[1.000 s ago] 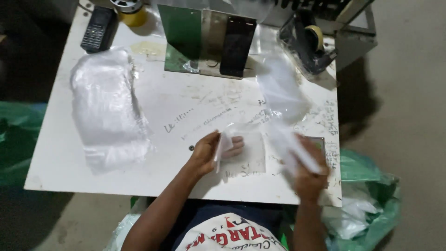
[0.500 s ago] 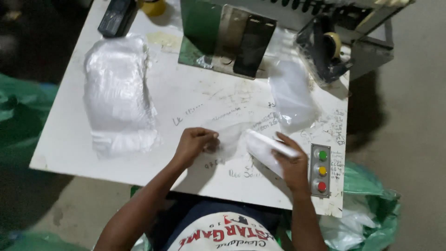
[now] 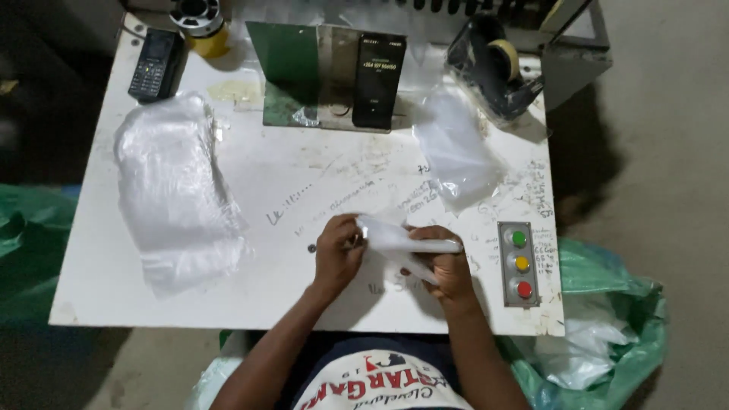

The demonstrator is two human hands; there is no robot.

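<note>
Scuffed white surface (image 3: 304, 182), scribbled with pen marks, seen from above; concrete floor around it, dim light.

Both hands meet near the front edge, at about 6 o'clock on the surface. Left hand (image 3: 339, 250) is curled narrow, fingertips pinching the near end of a small white folded packet (image 3: 406, 241), which looks like thin plastic film or a slim bag. Right hand (image 3: 446, 267) is closed around the same packet from below and behind, thumb over the top, wrist bent inward. The packet lies between the two hands, angled toward 3 o'clock, lifted slightly off the surface or just touching it; I cannot tell which.

Handling judgement: the packet looks very light, soft and limp, slick to the touch, prone to slipping or unfolding. Best held by a pinch at the folded edge or end, with the other hand supporting the length.

Forearms come in from 6 o'clock, elbows apart, converging at the packet.

Around: a heap of clear plastic bags (image 3: 175, 197) at 9 o'clock; a single loose clear bag (image 3: 456, 152) at 2 o'clock; a green metal stand (image 3: 296, 72) with a black smartphone (image 3: 377, 80) leaning on it at 12 o'clock; a tape dispenser (image 3: 497, 68) at 1 o'clock; a black keypad phone (image 3: 156, 64) at 11 o'clock; a panel of three buttons, green, yellow, red (image 3: 520, 264), at 4 o'clock. Green sacks (image 3: 607, 334) sit on the floor to the right.
</note>
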